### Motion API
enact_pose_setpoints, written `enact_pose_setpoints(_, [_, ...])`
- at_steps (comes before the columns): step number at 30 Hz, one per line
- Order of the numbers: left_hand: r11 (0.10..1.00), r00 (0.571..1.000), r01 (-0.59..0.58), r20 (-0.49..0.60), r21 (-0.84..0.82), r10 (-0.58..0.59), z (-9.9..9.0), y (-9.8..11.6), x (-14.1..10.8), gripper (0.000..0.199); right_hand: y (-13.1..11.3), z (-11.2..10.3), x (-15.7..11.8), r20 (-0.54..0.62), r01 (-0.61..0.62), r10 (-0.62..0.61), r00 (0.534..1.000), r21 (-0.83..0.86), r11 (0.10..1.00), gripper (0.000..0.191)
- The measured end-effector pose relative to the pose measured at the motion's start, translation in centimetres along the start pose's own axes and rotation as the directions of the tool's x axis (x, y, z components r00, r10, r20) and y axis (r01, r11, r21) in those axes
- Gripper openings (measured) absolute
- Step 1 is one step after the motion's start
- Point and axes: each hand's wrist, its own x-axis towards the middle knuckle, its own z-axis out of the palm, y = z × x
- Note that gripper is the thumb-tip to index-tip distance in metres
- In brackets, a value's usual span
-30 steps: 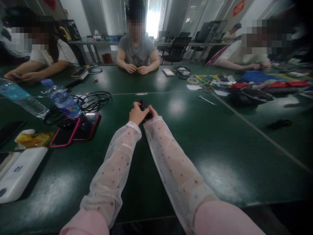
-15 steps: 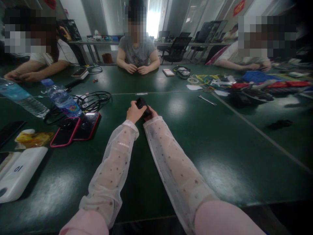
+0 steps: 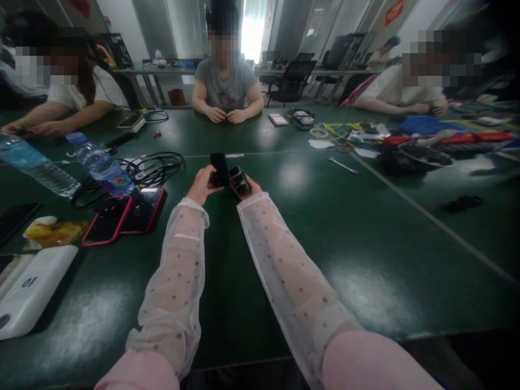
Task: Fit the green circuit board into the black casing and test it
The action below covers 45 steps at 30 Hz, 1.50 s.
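Observation:
My left hand [image 3: 200, 184] grips a flat black rectangular cover [image 3: 220, 169] between thumb and fingers, held upright above the green table. Just to its right, my right hand [image 3: 253, 188] is closed round a small dark device [image 3: 239, 180]. Its opened face shows a green circuit-board edge and several small parts. A narrow gap separates the cover from the device. The fingers under the device are mostly hidden. Sheer dotted sleeves cover both my forearms.
Left on the green table [image 3: 365, 260] are two phones with red edges [image 3: 106, 222], water bottles [image 3: 103, 168], black cables [image 3: 162, 162] and a white case [image 3: 36, 292]. A wrench [image 3: 343, 165] lies to the right, before a heap of cables [image 3: 349, 131]. Several people sit around.
My left hand has moved left, taking the black cover off the device. The device's inside now shows in my right hand, which stays nearly in place.

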Motion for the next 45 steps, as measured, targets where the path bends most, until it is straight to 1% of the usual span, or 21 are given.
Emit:
enact_pose_setpoints(2, [0.98,0.986,0.132,0.118,-0.15,-0.115,-0.9,-0.6,0.2,0.021,-0.2,0.1,-0.1,0.006,-0.029,0.029,1.0,0.03,0.999,0.02])
enact_pose_setpoints(4, [0.947,0.955,0.24,0.225,-0.212,-0.192,-1.5,-1.4,0.2,0.021,-0.2,0.1,-0.1,0.012,-0.037,0.036,0.999,0.06,0.998,0.021])
enact_pose_setpoints(6, [0.936,0.941,0.267,0.271,-0.231,-0.202,-1.7,-2.1,0.1,0.023,-0.2,0.0,-0.1,0.006,-0.03,0.03,1.0,0.087,0.996,0.02])
enact_pose_setpoints(8, [0.937,0.946,0.252,0.264,-0.241,-0.187,-1.5,-2.5,0.0,0.032,-0.2,-0.1,-0.1,-0.004,-0.024,0.025,1.0,0.104,0.994,0.02])
enact_pose_setpoints(10, [0.932,0.957,0.24,0.228,-0.271,-0.18,-1.2,-2.7,0.0,0.048,-0.2,-0.1,-0.1,-0.005,-0.029,0.029,1.0,0.105,0.994,0.02])
enact_pose_setpoints(12, [0.916,0.958,0.252,0.213,-0.312,-0.191,-1.1,-2.9,0.3,0.063,-0.3,-0.1,-0.2,-0.001,-0.036,0.037,0.999,0.103,0.994,0.022])
enact_pose_setpoints(14, [0.903,0.953,0.271,0.226,-0.333,-0.202,-1.2,-3.1,0.6,0.071,-0.4,0.0,-0.3,0.003,-0.044,0.044,0.999,0.106,0.993,0.023])
enact_pose_setpoints(15, [0.901,0.951,0.275,0.231,-0.335,-0.204,-1.2,-3.2,0.8,0.073,-0.4,0.1,-0.4,0.003,-0.048,0.048,0.999,0.107,0.993,0.023])
enact_pose_setpoints(19, [0.897,0.953,0.276,0.223,-0.346,-0.207,-1.7,-3.5,1.2,0.069,-0.5,0.4,-0.9,-0.004,-0.051,0.052,0.999,0.108,0.993,0.026])
enact_pose_setpoints(23, [0.871,0.939,0.293,0.292,-0.394,-0.184,-2.0,-3.7,1.4,0.066,-0.5,0.5,-1.1,-0.006,-0.055,0.055,0.998,0.09,0.994,0.026])
enact_pose_setpoints(26, [0.869,0.933,0.306,0.306,-0.389,-0.192,-2.1,-3.8,1.6,0.067,-0.5,0.5,-1.0,-0.01,-0.051,0.052,0.999,0.081,0.995,0.027])
enact_pose_setpoints(30, [0.888,0.934,0.298,0.298,-0.351,-0.196,-2.0,-3.7,1.5,0.069,-0.5,0.4,-1.0,-0.011,-0.051,0.052,0.999,0.095,0.994,0.027])
enact_pose_setpoints(36, [0.909,0.95,0.273,0.238,-0.314,-0.203,-1.8,-3.5,1.0,0.068,-0.4,0.5,-1.0,-0.014,-0.058,0.06,0.998,0.088,0.994,0.027])
enact_pose_setpoints(40, [0.911,0.949,0.275,0.236,-0.306,-0.208,-1.7,-3.4,0.8,0.068,-0.4,0.4,-0.8,-0.011,-0.048,0.05,0.999,0.082,0.995,0.027])
enact_pose_setpoints(45, [0.905,0.945,0.29,0.242,-0.312,-0.219,-1.5,-3.1,0.6,0.068,-0.5,0.3,-0.7,0.005,-0.069,0.069,0.998,0.071,0.995,0.03])
